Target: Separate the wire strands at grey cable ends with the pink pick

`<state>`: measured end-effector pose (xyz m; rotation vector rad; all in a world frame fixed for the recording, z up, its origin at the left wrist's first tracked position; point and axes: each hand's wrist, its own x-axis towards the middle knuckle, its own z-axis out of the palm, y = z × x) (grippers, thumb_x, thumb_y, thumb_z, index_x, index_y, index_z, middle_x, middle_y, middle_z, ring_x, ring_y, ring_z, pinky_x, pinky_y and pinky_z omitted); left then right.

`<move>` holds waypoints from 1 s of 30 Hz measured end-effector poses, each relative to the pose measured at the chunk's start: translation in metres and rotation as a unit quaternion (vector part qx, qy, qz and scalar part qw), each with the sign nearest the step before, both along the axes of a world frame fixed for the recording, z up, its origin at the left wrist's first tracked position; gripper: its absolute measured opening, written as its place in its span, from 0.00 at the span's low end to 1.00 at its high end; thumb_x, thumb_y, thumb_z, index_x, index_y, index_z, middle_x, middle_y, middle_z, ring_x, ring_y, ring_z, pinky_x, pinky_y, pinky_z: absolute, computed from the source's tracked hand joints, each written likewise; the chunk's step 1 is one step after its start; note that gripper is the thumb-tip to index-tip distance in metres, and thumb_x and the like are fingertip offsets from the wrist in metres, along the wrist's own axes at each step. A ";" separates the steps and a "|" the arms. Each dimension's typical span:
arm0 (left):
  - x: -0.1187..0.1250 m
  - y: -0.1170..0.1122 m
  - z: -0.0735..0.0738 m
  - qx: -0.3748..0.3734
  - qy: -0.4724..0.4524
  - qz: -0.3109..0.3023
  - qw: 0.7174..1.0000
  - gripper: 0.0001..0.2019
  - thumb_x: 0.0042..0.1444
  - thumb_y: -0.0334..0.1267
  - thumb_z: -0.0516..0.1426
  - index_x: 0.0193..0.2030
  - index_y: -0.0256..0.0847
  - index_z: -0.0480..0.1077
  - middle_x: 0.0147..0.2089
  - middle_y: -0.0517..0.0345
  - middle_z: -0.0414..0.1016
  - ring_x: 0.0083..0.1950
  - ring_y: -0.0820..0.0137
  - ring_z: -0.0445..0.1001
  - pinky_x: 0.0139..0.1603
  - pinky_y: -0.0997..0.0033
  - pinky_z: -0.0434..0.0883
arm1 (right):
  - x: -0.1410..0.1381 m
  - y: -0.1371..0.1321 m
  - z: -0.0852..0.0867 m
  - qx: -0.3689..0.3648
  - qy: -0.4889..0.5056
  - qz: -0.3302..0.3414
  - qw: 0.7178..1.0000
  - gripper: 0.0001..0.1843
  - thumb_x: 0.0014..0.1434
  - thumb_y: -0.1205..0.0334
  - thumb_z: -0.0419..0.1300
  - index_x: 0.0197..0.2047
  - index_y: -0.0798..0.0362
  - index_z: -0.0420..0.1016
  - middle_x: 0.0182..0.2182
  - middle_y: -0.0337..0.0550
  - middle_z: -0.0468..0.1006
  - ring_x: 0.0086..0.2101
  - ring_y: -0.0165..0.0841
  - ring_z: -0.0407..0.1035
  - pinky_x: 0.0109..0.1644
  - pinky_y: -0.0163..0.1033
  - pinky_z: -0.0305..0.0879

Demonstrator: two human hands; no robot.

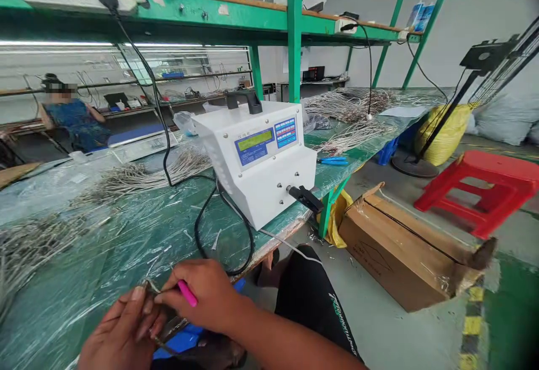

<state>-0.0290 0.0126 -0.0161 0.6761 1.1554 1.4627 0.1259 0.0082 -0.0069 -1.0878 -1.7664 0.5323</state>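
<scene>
At the lower left, my left hand (126, 325) is closed around a thin grey cable (152, 286), whose end sticks up between the fingertips. My right hand (206, 291) meets it there, thumb and finger pinched at that cable end. Out of the right fist shows a slim pink tool (187, 293); its working end is hidden, so its kind cannot be told. Beyond both hands stands a white bench machine (269, 185) with a green display, a blue keypad and a black clamp (306, 199) on its front. Neither hand touches it.
Bundles of cable (138, 182) lie on the film-covered green bench (168, 235). Blue-handled pliers (332, 160) rest right of the machine. A black power cord (155, 95) hangs from the shelf. A cardboard box (404, 252) and red stool (484, 182) stand right. Another person (73, 117) sits far left.
</scene>
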 end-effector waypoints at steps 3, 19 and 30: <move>0.005 -0.005 0.003 0.001 -0.045 0.013 0.999 0.17 0.37 0.33 0.73 0.30 0.37 0.71 0.29 0.62 0.73 0.25 0.74 0.71 0.21 0.79 0.72 | -0.003 0.001 -0.004 0.000 0.015 -0.005 1.000 0.10 0.61 0.56 0.66 0.32 0.53 0.75 0.29 0.36 0.78 0.33 0.29 0.74 0.37 0.29 0.64; 0.019 -0.019 0.020 0.050 -0.043 -0.076 0.995 0.15 0.52 0.46 0.67 0.36 0.37 0.70 0.20 0.70 0.58 0.16 0.84 0.45 0.14 0.84 0.52 | 0.000 0.001 -0.009 -0.097 0.312 0.021 0.945 0.23 0.70 0.46 0.49 0.40 0.54 0.76 0.34 0.46 0.79 0.36 0.36 0.75 0.39 0.36 0.72; 0.026 -0.022 0.014 0.012 0.012 -0.090 0.996 0.19 0.47 0.50 0.69 0.35 0.39 0.69 0.16 0.73 0.53 0.15 0.83 0.46 0.14 0.82 0.55 | -0.003 0.001 0.000 -0.104 0.206 0.092 0.969 0.11 0.64 0.59 0.60 0.35 0.53 0.82 0.27 0.39 0.77 0.30 0.30 0.70 0.36 0.32 0.64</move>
